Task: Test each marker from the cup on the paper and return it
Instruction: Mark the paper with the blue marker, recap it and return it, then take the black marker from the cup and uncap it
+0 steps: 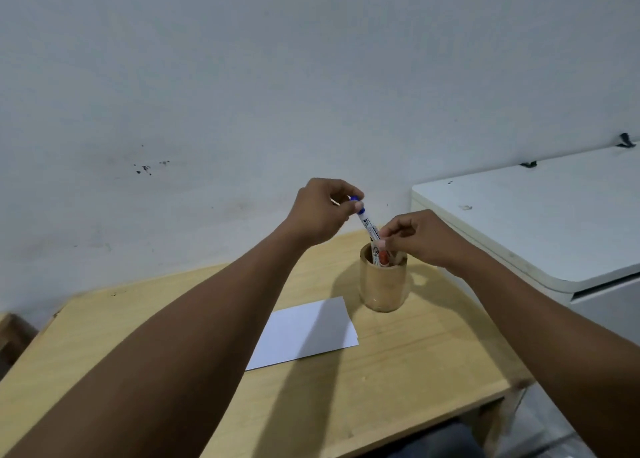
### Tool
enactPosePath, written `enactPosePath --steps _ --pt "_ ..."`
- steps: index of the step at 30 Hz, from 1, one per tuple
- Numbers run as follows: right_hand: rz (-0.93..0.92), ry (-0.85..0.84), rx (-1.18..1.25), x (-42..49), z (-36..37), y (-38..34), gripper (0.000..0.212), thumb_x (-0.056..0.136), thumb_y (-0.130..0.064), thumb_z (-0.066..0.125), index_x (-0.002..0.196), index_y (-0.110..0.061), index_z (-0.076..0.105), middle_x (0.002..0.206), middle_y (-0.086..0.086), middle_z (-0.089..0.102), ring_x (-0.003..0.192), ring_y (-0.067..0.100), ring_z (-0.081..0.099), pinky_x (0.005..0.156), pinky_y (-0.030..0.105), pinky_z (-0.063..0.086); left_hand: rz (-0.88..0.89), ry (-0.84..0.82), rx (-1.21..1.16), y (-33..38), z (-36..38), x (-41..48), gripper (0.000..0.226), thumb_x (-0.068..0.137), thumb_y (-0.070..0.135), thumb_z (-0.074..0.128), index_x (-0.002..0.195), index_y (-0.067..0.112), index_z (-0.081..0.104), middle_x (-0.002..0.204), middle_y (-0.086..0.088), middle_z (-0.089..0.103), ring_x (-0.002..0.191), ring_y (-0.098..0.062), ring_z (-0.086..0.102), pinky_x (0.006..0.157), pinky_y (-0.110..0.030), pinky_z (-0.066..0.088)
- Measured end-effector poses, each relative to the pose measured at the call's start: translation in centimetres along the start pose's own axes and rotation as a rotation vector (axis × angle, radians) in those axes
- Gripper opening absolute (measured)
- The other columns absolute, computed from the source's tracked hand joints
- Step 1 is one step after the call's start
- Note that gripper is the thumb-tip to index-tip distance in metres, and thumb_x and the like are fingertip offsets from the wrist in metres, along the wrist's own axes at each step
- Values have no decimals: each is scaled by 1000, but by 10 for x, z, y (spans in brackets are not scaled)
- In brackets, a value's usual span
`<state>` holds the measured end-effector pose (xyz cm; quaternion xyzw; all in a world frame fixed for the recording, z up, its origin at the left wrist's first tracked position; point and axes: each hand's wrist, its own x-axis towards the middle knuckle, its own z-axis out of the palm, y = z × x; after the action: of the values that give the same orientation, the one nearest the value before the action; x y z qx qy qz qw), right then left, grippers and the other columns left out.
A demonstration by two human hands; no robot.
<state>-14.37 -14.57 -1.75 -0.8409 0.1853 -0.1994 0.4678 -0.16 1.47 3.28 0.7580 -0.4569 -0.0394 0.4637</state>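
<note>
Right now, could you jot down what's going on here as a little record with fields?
Surface: wooden table
Cup: wooden cup, upright, beyond the paper
Paper: white sheet, flat, no marks visible
Left hand: pinching the blue marker at its cap end
Right hand: fingers at the cup's mouth, on the same marker
In cup: a red-capped marker
</note>
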Motion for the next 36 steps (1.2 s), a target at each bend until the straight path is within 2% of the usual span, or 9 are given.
enactPosePath --steps 3,8,10,12,15,22,25,30,36 --pt "13 2 -7 -3 -4 8 13 84 -7 74 86 -17 81 89 8 82 83 18 75 68 19 53 -36 -165 17 -4 17 0 20 91 20 73 109 14 78 87 -5 78 76 -20 70 70 -32 56" --pt "32 72 -8 0 -7 20 18 88 -5 67 88 -15 81 92 7 82 97 27 75 91 40 57 -114 -175 61 -12 31 3 37 92 11 56 126 17 71 98 -5 79 83 -17 69 68 -20 48" --pt "43 99 -16 2 -6 23 19 88 -4 65 88 -14 81 95 10 81 100 29 74 92 40 57 -96 -126 167 -17 35 7 37 95 13 54 129 20 69 112 -2 74 97 -16 66 78 -15 46" --pt "54 99 -19 4 -5 25 21 90 -4 63 89 -15 81 98 11 81 103 31 73 94 43 56 -95 -144 249 -24 41 11 39 98 17 57 136 21 63 128 -3 67 115 -21 62 94 -22 44" --pt "60 108 -22 6 -3 26 22 90 -5 63 87 -18 81 98 10 81 103 32 73 95 46 55 -117 -210 263 -32 55 17 42 97 19 62 138 22 61 134 -3 66 121 -24 61 104 -32 45" --pt "59 170 -57 9 1 24 26 90 -8 62 79 -27 76 89 8 80 91 28 75 83 42 59 -49 -104 193 -27 59 23 12 84 23 79 94 17 74 91 -3 78 88 -15 71 78 -28 52" --pt "62 215 -47 11 4 18 25 90 -8 61 79 -27 74 87 4 79 86 19 74 74 34 57 -37 -23 170 -18 35 24 16 81 28 82 90 17 75 88 -2 77 86 -16 71 75 -28 54" --pt "-1 296 -22 18 19 -19 19 91 -12 63 86 -26 75 88 -3 76 89 15 73 77 26 55 -51 59 47 -1 -22 12 16 85 24 79 95 11 77 84 -2 79 80 -19 76 70 -27 56" --pt "-135 0 24 21 60 -88 9 89 -23 70 97 -22 73 79 -5 70 66 9 59 63 22 47 -125 188 -201 -8 -96 -26 13 89 20 76 95 8 76 91 -8 81 78 -22 78 68 -30 56"
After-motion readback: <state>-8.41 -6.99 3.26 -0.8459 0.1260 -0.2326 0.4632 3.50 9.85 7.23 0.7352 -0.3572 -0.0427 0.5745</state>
